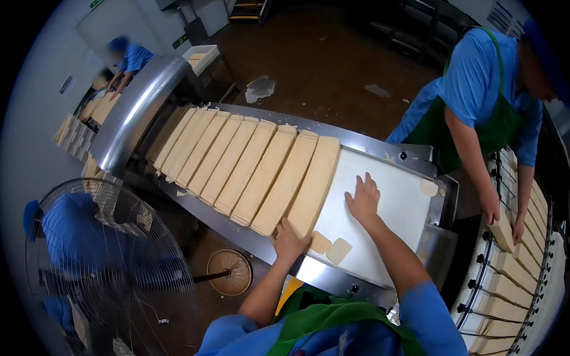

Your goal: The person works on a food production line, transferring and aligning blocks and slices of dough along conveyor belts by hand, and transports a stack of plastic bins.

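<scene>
My left hand point(290, 242) is at the near end of the last of the pale dough stacks point(314, 179), its fingers bent against the corner; I cannot tell whether they grip it or only press on it. My right hand point(364, 198) is open, fingers spread, above or on the white belt point(385, 175) just beside that same stack, holding nothing. The stacks lie side by side across the metal-edged conveyor, running from my hands back toward the curved metal hood point(137, 110), which covers the conveyor's far left part.

Two flat dough pieces point(339, 251) lie on the belt near my left hand, between me and the bare stretch, and a smaller scrap point(429, 187) sits by its right end. Rails point(368, 144) border both long sides. To my right, a co-worker point(489, 91) handles a dough strip point(501, 232) over a slatted rack point(501, 286), well apart from my hands. At lower left, a large wire fan point(110, 253) stands in front of another person in blue, and a round base point(229, 271) rests on the floor point(301, 65) beside the conveyor.
</scene>
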### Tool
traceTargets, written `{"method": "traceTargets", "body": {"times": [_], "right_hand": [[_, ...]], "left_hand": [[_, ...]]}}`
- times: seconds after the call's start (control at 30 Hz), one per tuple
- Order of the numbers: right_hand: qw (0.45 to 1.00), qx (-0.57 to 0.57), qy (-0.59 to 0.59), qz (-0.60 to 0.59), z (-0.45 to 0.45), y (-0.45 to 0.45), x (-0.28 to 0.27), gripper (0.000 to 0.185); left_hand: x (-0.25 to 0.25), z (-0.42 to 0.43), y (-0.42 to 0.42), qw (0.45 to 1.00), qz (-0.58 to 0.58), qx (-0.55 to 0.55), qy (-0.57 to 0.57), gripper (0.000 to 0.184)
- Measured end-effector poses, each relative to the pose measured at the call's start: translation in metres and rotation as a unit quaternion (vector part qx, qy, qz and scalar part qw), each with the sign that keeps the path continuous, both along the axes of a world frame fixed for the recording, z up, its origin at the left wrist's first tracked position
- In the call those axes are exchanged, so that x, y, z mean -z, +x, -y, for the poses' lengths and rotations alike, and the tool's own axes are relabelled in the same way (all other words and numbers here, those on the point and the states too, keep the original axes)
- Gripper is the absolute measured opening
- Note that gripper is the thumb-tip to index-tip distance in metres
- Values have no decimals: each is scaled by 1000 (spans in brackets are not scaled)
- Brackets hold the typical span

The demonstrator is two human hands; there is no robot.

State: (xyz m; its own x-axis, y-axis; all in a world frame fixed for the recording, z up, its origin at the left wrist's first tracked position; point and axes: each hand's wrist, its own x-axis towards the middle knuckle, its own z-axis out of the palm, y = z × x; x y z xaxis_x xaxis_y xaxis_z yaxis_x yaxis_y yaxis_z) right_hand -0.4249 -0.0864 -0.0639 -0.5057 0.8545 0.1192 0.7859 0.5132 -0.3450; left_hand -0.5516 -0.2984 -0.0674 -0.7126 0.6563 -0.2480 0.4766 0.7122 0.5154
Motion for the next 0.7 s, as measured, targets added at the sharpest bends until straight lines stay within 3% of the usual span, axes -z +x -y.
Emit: {"method": "traceTargets", "body": {"times": [0.07,0.4,0.57,0.7], "right_hand": [[998,10,-37,52,-15,-36,1,65],[983,7,-141,120,-60,-149,-31,68],[975,68,-175,117,-61,-134,-46,72],[947,208,-231,78,-64,-70,-65,88]], "left_hand": [[4,2,-1,1000,-3,20,-22,100],[2,0,-6,997,3,71,-38,102],[-6,-4,-3,995,21,85,-50,97],[-6,-11,5,989,82,120,0,89]]}}
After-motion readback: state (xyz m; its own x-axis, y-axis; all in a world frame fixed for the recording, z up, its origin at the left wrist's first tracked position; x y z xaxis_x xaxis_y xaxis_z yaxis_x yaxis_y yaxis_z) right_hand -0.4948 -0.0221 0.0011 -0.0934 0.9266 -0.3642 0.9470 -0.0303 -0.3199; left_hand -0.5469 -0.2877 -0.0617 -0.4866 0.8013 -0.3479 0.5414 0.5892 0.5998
